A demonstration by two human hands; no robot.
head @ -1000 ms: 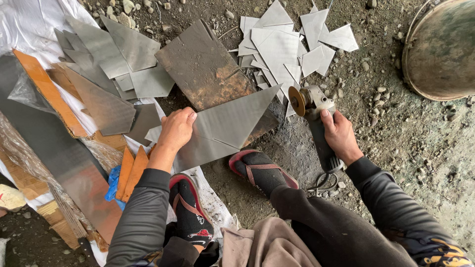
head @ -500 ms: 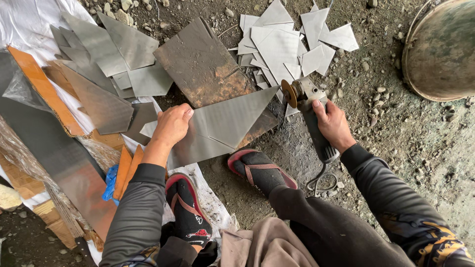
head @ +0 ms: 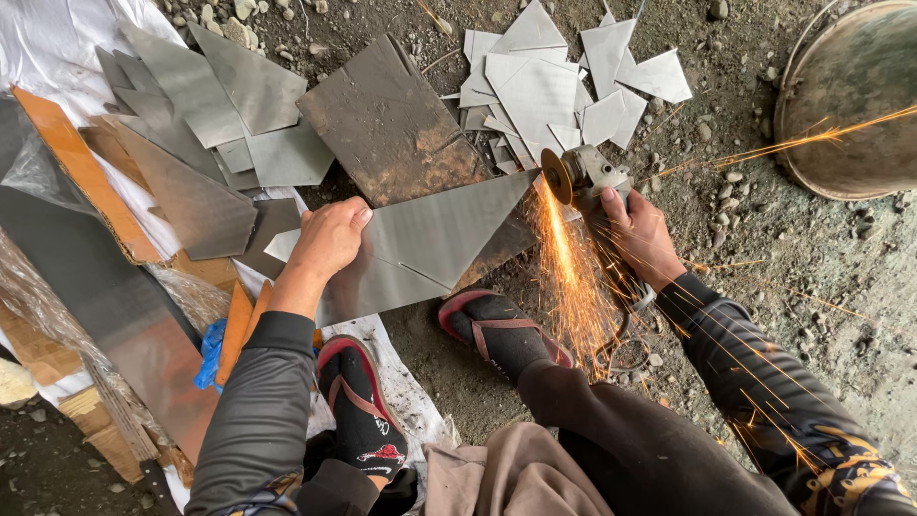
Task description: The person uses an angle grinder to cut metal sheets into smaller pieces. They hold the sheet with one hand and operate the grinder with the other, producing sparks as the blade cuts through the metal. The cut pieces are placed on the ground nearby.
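My left hand (head: 328,237) pressed flat and open on a triangular metal sheet (head: 435,239) at centre frame, my right hand (head: 642,234) at three o'clock wrapped around an angle grinder (head: 585,182), disc at the sheet's tip, sparks (head: 565,268) spraying toward six o'clock, cut offcuts (head: 554,81) at twelve o'clock.

Grey metal sheet (head: 430,239), orange sparks (head: 564,258), red-strapped sandals (head: 497,330).

— Where's the left hand (head: 330,237)?
— Flat, palm down, fingers together and pointing away from the body, the dark-sleeved arm reaching straight forward.
— And the right hand (head: 638,234)?
— Curled tight in a fist-like grip, knuckles up, wrist bent, the forearm angling in from the lower right corner.
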